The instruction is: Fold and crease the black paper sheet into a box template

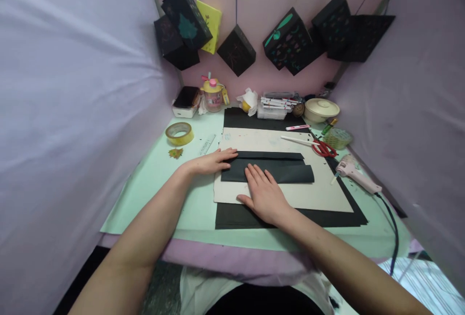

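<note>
A folded black paper (236, 170) lies lengthwise on a white board (261, 139), which rests on larger black sheets (308, 217). My left hand (214, 161) is flat over the paper's left end, fingers stretched out. Spread on the paper's near fold, left of its middle, are the fingers of my right hand (264, 193); its palm and thumb lie over the white board. The paper's right end shows a rounded, raised fold, and a narrow flap runs along its far edge.
Scissors with red handles (324, 148), a white pen (298, 140) and a glue gun (358, 174) with its cable are at the right. Yellow tape (179, 134) and a clear ruler (208, 144) lie left. Black boxes (237, 50) hang above the table's back.
</note>
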`<control>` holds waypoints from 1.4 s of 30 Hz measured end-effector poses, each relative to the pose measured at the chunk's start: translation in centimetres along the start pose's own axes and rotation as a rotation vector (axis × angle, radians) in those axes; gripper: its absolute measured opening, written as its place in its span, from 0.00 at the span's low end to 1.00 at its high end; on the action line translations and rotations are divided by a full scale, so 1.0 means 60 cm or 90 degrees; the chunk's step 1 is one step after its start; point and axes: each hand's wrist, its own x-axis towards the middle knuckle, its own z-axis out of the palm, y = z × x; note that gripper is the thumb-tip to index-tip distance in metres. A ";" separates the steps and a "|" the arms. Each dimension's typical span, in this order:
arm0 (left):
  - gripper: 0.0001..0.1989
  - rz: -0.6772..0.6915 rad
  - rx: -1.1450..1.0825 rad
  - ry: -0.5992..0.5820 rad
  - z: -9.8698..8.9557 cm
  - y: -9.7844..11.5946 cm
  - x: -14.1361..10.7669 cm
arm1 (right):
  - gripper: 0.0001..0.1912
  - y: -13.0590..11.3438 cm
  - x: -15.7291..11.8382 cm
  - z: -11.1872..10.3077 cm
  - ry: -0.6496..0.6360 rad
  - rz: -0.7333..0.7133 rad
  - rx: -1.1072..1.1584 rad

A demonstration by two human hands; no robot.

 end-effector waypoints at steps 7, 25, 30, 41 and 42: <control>0.32 0.023 0.010 0.013 0.007 0.000 -0.002 | 0.41 0.001 0.000 0.001 0.008 -0.005 -0.024; 0.26 0.058 -0.039 0.012 -0.002 -0.017 0.000 | 0.40 -0.039 0.000 0.008 0.005 -0.123 0.000; 0.29 0.075 -0.047 0.012 -0.004 -0.021 -0.002 | 0.39 -0.039 -0.001 0.007 0.000 -0.122 -0.011; 0.30 0.069 -0.041 0.027 0.001 -0.020 0.000 | 0.36 -0.061 0.016 -0.003 0.039 -0.139 -0.009; 0.30 0.071 -0.042 0.029 0.002 -0.022 0.001 | 0.36 -0.062 0.017 0.000 0.034 -0.137 -0.007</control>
